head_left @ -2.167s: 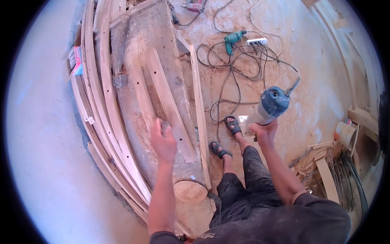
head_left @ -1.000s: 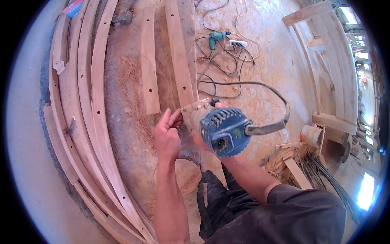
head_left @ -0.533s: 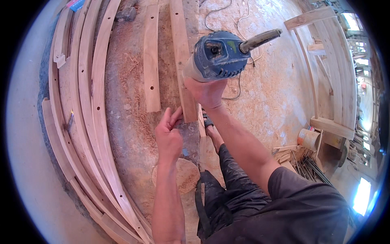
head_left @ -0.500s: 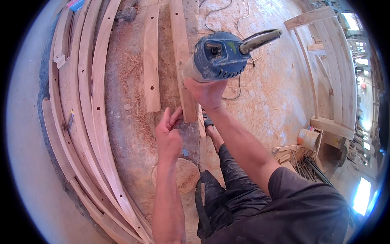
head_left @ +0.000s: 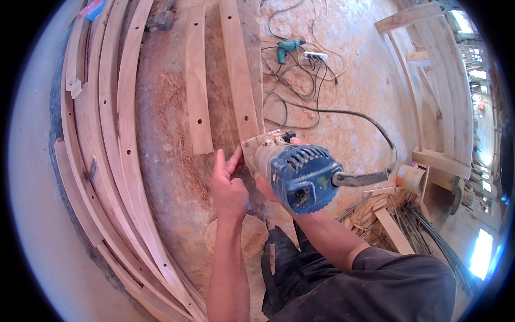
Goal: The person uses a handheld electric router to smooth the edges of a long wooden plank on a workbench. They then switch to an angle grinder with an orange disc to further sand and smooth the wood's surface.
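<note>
While curved wooden strips (head_left: 115, 161) lie stacked along the left of the sawdust-covered workbench (head_left: 171, 177), the left hand (head_left: 228, 188) rests beside the near end of a long wooden plank (head_left: 238, 80), its fingers loosely extended and touching the wood. Just to its right, the right hand (head_left: 268, 188) grips a blue trim router (head_left: 298, 174), whose base sits at the plank's end. Farther right, a green drill (head_left: 287, 48) and cables lie on the floor.

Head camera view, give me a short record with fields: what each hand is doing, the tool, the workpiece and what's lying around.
left hand: on the workbench beside the plank end, fingers extended
right hand: grips the router, mostly hidden behind it
tool: blue router, its base on the near end of the long plank
nearby: shorter drilled plank, curved wooden strips
floor: green drill, black cable
</note>
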Motion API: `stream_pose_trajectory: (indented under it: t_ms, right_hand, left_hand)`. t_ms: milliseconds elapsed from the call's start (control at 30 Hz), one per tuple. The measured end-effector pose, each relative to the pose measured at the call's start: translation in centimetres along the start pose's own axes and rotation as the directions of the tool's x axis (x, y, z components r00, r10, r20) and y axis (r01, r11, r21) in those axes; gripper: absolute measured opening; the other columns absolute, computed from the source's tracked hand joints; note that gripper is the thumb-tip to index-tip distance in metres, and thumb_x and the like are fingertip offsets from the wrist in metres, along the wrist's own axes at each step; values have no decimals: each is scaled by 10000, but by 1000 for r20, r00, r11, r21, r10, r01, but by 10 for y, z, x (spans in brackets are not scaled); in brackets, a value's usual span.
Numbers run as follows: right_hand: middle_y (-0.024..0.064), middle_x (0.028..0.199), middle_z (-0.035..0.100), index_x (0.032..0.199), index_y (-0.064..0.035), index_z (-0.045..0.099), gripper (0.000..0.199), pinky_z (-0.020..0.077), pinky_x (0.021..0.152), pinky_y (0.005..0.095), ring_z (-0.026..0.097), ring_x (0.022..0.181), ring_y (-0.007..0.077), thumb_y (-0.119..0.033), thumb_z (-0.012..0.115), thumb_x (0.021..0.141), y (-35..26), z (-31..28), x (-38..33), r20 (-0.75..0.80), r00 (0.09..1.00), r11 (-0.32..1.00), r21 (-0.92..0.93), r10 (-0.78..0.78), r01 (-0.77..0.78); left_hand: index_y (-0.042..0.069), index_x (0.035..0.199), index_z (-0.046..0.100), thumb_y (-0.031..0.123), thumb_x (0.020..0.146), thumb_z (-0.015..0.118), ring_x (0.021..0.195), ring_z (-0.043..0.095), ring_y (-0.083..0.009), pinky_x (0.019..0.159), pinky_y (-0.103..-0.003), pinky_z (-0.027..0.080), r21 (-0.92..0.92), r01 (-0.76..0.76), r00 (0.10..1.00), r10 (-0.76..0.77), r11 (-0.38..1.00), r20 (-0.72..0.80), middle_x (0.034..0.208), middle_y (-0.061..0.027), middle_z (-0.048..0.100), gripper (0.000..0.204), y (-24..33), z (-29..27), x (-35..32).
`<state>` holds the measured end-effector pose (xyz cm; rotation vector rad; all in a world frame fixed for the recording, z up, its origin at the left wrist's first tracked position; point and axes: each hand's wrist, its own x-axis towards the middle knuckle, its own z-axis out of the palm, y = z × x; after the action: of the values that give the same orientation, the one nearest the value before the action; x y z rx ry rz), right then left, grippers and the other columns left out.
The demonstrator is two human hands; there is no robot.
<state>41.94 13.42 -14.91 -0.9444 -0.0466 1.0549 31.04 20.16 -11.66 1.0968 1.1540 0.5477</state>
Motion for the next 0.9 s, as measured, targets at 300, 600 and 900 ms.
stream_pose_trajectory:
  t_ms: [300, 600, 900]
  right_hand:
    - [63, 1158, 648, 1193, -61, 626, 377, 481, 979, 395, 606, 1102, 235, -151, 728, 842, -5, -7, 55, 636, 685, -201, -768, -356, 608]
    - [72, 1076, 684, 1152, -49, 649, 528, 512, 886, 387, 656, 967, 217, -115, 836, 663, -36, 69, 144, 99, 727, 402, -779, -679, 481]
    - [26, 910, 644, 1000, -54, 610, 340, 492, 796, 346, 611, 834, 189, -68, 781, 706, -73, 123, 239, 188, 636, 319, -738, -749, 595]
  left_hand:
    - [-101, 1351, 508, -27, 762, 655, 1102, 611, -409, 972, -453, 500, 411, -191, 953, 268, 892, -139, 1176, -222, 655, 611, 2, 24, -9]
    - [-85, 1280, 491, 147, 767, 757, 965, 468, -425, 880, -525, 381, 675, -243, 891, 435, 696, -128, 989, -205, 449, 623, -4, 52, 10]
    - [-129, 1228, 515, 126, 780, 704, 919, 464, -415, 870, -551, 381, 684, -240, 893, 433, 689, -124, 943, -221, 471, 549, -9, 57, 16]
